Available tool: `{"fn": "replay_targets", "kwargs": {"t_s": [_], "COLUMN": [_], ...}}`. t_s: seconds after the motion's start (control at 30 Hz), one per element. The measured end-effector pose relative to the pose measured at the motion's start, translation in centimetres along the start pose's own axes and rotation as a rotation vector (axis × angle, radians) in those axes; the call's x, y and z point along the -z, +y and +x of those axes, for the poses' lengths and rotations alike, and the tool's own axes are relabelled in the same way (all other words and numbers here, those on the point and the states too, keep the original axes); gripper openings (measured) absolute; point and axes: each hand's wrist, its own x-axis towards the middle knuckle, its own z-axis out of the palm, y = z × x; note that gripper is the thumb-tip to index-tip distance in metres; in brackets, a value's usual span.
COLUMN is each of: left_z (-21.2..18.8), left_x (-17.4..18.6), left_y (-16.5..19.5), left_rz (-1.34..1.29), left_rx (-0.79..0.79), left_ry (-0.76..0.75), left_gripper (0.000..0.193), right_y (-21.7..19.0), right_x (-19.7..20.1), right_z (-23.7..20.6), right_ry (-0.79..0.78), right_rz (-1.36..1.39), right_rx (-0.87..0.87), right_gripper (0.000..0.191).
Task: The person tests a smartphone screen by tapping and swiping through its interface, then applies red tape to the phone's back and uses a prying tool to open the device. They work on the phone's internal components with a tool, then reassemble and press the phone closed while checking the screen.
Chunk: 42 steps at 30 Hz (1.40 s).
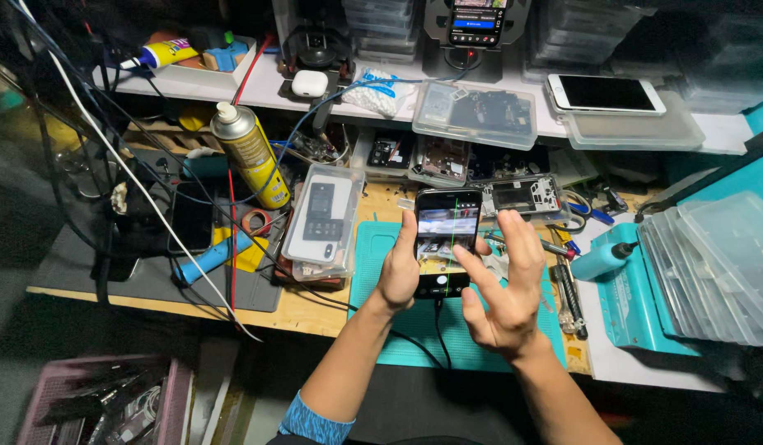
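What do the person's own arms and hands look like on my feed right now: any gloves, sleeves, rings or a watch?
Both hands are bare: the left hand and right hand show no gloves, and no rings show on the fingers. No watch or band shows on either wrist. Both forearms are uncovered. The only clothing in view is a blue patterned sleeve edge on the left upper arm.

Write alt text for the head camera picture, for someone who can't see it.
A person's left hand holds a smartphone upright, its screen lit and a cable hanging from its base, while the right hand reaches its index finger toward the screen. Below lies a teal work mat on a cluttered bench with a yellow spray can and clear plastic trays.
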Motion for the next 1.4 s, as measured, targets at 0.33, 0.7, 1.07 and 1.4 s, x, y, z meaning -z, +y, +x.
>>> {"fn": "replay_targets", "kwargs": {"t_s": [0.33,0.7,1.07,1.4], "left_z": [0.1,-0.2,0.1,0.2], "left_x": [0.9,1.3,0.2,-0.2], "left_y": [0.9,0.3,1.2,0.4], "left_rz": [-0.055,-0.003,-0.025,0.048], "left_rx": [-0.021,0.007,0.019,-0.041], "left_ry": [-0.151,0.066,-0.086,-0.056], "left_gripper": [0.088,0.073,0.085,0.08], "right_y": [-0.3,-0.5,-0.2,-0.1], "right_x": [-0.7,-1.2,-0.5,-0.5], "right_z": [-1.3,-1.3,-1.6,-0.4], "right_ry": [-0.055,-0.104,-0.032,-0.048], "right_rz": [0.018,0.018,0.025,0.024], "right_rx": [0.046,0.051,0.037,-0.057], "right_gripper": [0.041,0.042,0.038,0.042]}}
